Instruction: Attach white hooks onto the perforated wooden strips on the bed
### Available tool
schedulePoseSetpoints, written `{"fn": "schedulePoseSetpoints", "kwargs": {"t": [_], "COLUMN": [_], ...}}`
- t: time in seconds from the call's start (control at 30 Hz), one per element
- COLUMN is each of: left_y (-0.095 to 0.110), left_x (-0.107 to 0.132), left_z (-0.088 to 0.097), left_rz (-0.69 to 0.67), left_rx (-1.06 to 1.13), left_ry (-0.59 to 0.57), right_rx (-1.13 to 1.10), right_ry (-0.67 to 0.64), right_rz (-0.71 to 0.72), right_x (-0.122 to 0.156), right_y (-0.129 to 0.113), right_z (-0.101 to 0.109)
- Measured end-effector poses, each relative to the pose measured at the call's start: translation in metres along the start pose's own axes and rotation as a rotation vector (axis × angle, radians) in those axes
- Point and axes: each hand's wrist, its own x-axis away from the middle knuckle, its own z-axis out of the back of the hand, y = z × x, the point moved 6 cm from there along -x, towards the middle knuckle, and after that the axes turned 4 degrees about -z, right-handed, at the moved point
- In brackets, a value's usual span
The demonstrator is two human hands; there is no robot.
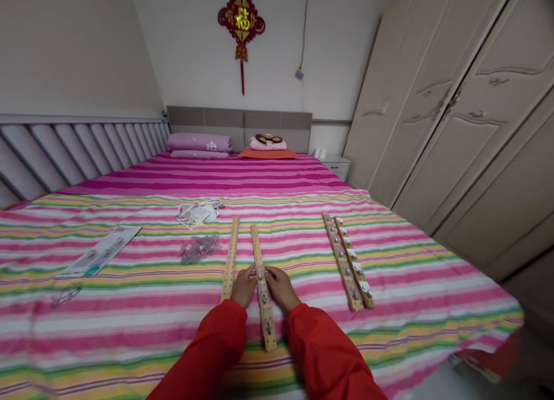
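Observation:
Two long wooden strips with rows of holes lie side by side on the striped bedspread [130, 307]. My left hand [244, 286] and my right hand [281, 287] meet at the right strip [259, 273], fingertips pinching a small metal fitting on it. A few metal fittings sit lower on that strip. The left strip [230, 261] lies just beside my left hand. Both arms wear red sleeves.
Two more strips [348, 261] fitted with metal hooks lie to the right. A clear bag of hardware [199, 248], opened packets [197, 213] and a long package [101, 251] lie to the left. Pillows [199, 143] rest at the headboard, and a wardrobe [454, 111] stands on the right.

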Motion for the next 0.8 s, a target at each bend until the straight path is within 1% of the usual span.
{"fn": "schedulePoseSetpoints", "kwargs": {"t": [0.07, 0.13, 0.2, 0.3, 0.4, 0.47, 0.53, 0.6, 0.67, 0.73, 0.8], "left_y": [0.005, 0.011, 0.016, 0.021, 0.023, 0.025, 0.022, 0.017, 0.013, 0.011, 0.007], "left_x": [0.001, 0.002, 0.005, 0.012, 0.019, 0.022, 0.021, 0.018, 0.012, 0.004, -0.003], "left_z": [-0.001, -0.002, -0.003, -0.005, -0.007, -0.009, -0.005, 0.009, 0.033, 0.066, 0.107], "left_rz": [-0.024, -0.062, -0.090, -0.110, -0.116, -0.112, -0.064, -0.011, -0.014, -0.076, -0.144], "left_rx": [0.006, 0.022, 0.065, 0.126, 0.147, 0.160, 0.141, 0.110, 0.081, 0.032, -0.083], "left_ry": [-0.028, -0.079, -0.132, -0.193, -0.212, -0.218, -0.183, -0.096, -0.002, 0.092, 0.234], "right_rx": [0.032, 0.047, 0.016, -0.082, -0.140, -0.161, -0.188, -0.208, -0.202, -0.201, -0.212], "right_ry": [-0.029, -0.026, -0.032, -0.079, -0.110, -0.102, -0.072, -0.035, 0.010, 0.055, 0.081], "right_rz": [0.017, 0.007, -0.006, -0.010, -0.011, -0.021, -0.033, -0.044, -0.067, -0.095, -0.111], "right_x": [0.001, 0.002, 0.005, 0.010, 0.016, 0.019, 0.020, 0.020, 0.019, 0.019, 0.019], "right_y": [-0.006, -0.010, -0.013, -0.015, -0.015, -0.014, -0.011, -0.008, -0.002, 0.002, 0.006], "right_z": [-0.002, -0.001, -0.001, -0.003, -0.004, -0.004, -0.001, 0.001, 0.003, 0.005, 0.006]}}
